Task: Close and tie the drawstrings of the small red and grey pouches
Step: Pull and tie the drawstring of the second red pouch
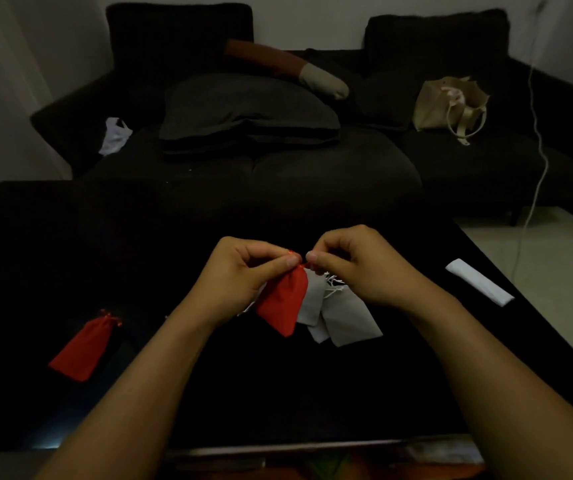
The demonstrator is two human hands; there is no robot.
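A small red pouch (283,303) hangs over the middle of the black table (70,244), held at its gathered top. My left hand (240,268) pinches the pouch's neck and red drawstring between thumb and fingers. My right hand (357,265) pinches the other end of the drawstring just to the right, fingers curled. Below and behind the red pouch lie several grey pouches (344,315) with white strings (333,284), partly hidden by my right hand. A second red pouch (82,344) with its top cinched lies flat at the left of the table.
A folded white cloth (479,282) lies near the table's right edge. Behind the table stands a dark sofa (451,161) with cushions, a beige tote bag (451,105) and a white bag (113,135). A white cable (537,140) hangs down at the right.
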